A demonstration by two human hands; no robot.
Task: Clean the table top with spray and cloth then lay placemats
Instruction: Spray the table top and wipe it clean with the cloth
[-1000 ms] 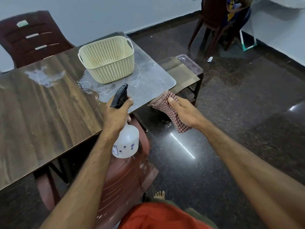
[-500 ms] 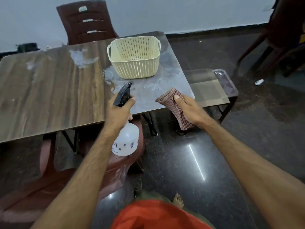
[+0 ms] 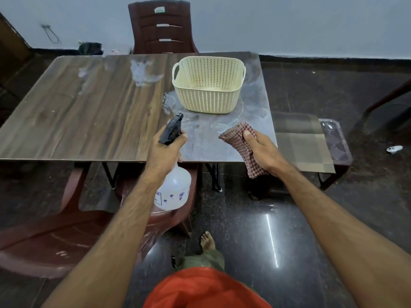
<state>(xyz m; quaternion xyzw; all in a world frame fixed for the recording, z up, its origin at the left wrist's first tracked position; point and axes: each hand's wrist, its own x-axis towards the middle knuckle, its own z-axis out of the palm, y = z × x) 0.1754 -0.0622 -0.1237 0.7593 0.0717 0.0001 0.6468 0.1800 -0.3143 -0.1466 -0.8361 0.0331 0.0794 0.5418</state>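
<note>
My left hand (image 3: 164, 152) grips a clear spray bottle (image 3: 174, 192) by its neck, the black nozzle aimed at the wooden table (image 3: 73, 112) from its near edge. My right hand (image 3: 263, 152) holds a bunched red-checked cloth (image 3: 239, 141) over the table's near right corner. The right part of the table top looks wet and smeared. Beige placemats (image 3: 300, 143) lie on a small stool to the right of the table.
A cream perforated basket (image 3: 209, 85) stands on the table's right half. One maroon chair (image 3: 162, 27) is at the far side, another (image 3: 66, 236) at the near side under my left arm. My bare foot (image 3: 207, 241) is on the dark glossy floor.
The view has swung left and squared up to the table, so its whole top shows now. Both hands keep their grips and stay at the near right corner.
</note>
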